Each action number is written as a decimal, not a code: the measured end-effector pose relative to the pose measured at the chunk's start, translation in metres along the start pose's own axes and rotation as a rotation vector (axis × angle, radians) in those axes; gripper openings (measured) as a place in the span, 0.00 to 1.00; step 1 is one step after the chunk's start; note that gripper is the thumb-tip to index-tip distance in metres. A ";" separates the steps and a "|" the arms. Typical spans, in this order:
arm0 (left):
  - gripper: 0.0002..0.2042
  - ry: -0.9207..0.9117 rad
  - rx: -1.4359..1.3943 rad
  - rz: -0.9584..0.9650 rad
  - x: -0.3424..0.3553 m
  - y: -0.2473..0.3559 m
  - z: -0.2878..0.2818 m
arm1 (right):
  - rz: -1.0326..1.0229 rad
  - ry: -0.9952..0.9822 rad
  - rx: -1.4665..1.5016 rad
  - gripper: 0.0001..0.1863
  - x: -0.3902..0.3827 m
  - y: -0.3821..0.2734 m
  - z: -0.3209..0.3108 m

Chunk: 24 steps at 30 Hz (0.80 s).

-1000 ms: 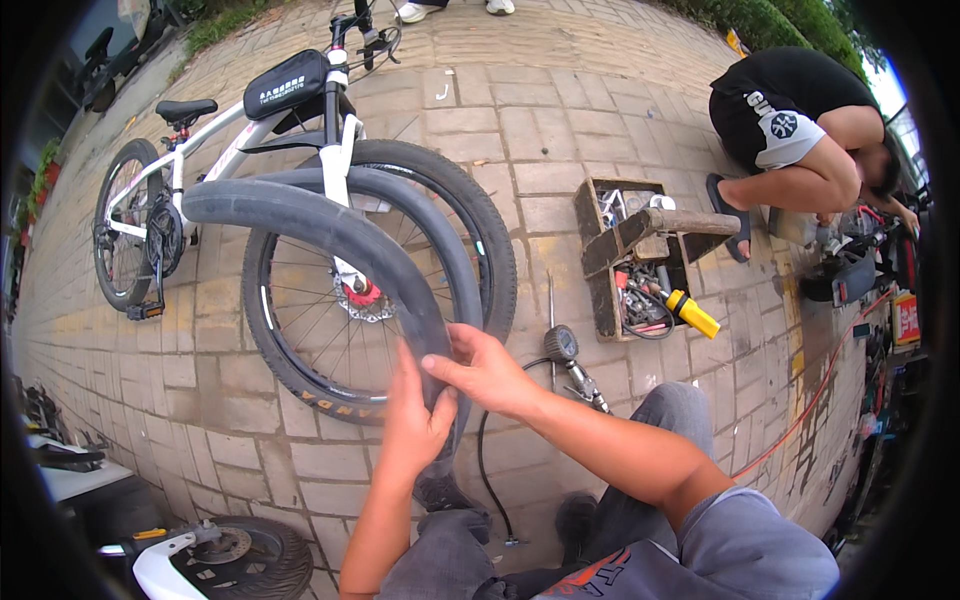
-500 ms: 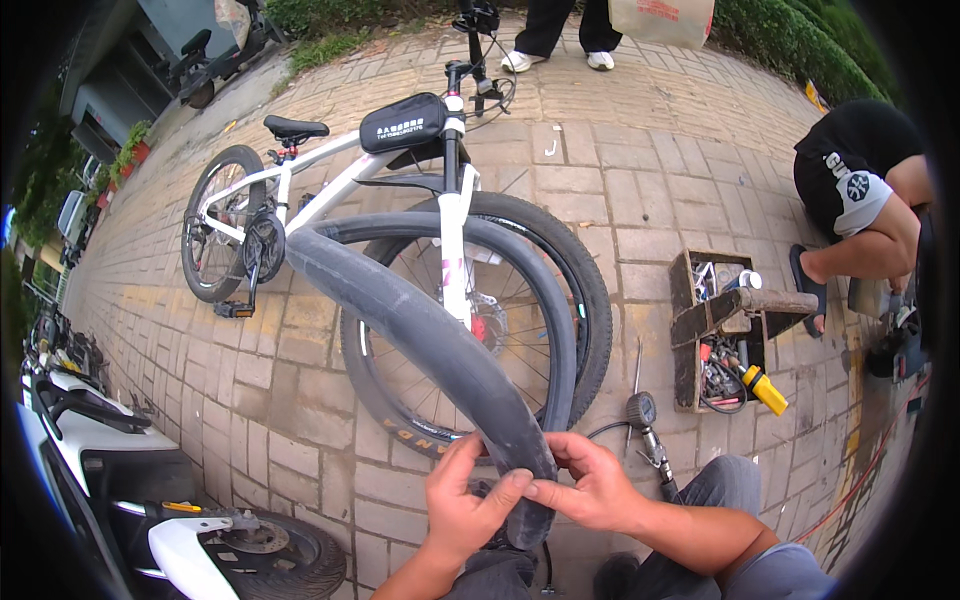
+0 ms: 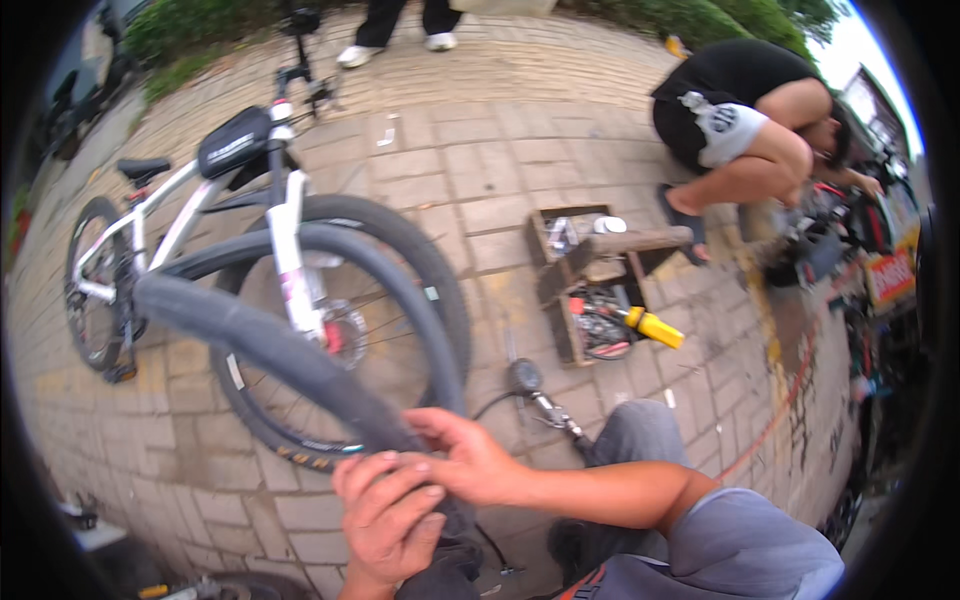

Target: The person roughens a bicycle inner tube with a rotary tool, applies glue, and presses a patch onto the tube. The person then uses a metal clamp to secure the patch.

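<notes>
My left hand (image 3: 390,510) has its fingers curled over the grey rubber inner tube (image 3: 270,345), low in the view. My right hand (image 3: 465,465) grips the same tube just beside it, thumb near my left fingers. The tube arches away from my hands across the front wheel (image 3: 440,290) of a white bicycle (image 3: 165,240), looped by the fork (image 3: 295,260). A pump with a round gauge (image 3: 526,376) and a black hose rests on the paving to the right of the wheel, near my bent knee. The picture is slightly blurred.
A wooden toolbox (image 3: 555,335) holds tools and a yellow cylindrical item (image 3: 652,326). A crouching person (image 3: 750,125) works at a vehicle on the right, near a red hose (image 3: 780,410). Another person's legs (image 3: 393,25) stand beyond the bicycle. Part of a motorbike wheel (image 3: 240,588) shows at lower left.
The view has turned, shifting the bicycle leftward in the picture since half a second ago. My left fingers have moved up over the tube, covering the part where the thumbs met.
</notes>
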<state>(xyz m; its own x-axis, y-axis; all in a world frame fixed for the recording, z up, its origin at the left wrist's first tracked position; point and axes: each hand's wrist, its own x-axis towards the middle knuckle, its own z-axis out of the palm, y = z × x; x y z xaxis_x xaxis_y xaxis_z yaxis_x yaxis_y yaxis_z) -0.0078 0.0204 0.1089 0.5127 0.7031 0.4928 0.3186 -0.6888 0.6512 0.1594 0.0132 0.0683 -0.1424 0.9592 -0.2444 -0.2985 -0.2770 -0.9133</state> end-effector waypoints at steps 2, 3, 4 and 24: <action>0.17 0.017 0.112 -0.135 -0.008 -0.009 0.013 | -0.001 -0.086 -0.186 0.32 0.005 0.003 0.001; 0.17 0.066 0.051 -0.176 -0.009 -0.011 0.021 | -0.037 -0.207 -0.263 0.34 0.005 -0.002 -0.014; 0.17 0.102 0.025 -0.232 -0.010 -0.012 0.024 | -0.074 -0.352 -0.312 0.36 0.008 -0.011 -0.025; 0.45 0.571 -0.327 -0.644 -0.037 -0.048 0.054 | 0.603 0.676 -1.448 0.30 -0.058 0.003 -0.383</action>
<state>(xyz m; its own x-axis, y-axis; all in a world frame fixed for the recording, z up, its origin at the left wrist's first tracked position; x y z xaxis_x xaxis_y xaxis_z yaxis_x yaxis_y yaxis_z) 0.0008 0.0176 0.0283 -0.1847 0.9739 0.1319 0.1199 -0.1109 0.9866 0.5287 -0.0210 -0.0448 0.6040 0.7028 -0.3760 0.7343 -0.6741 -0.0805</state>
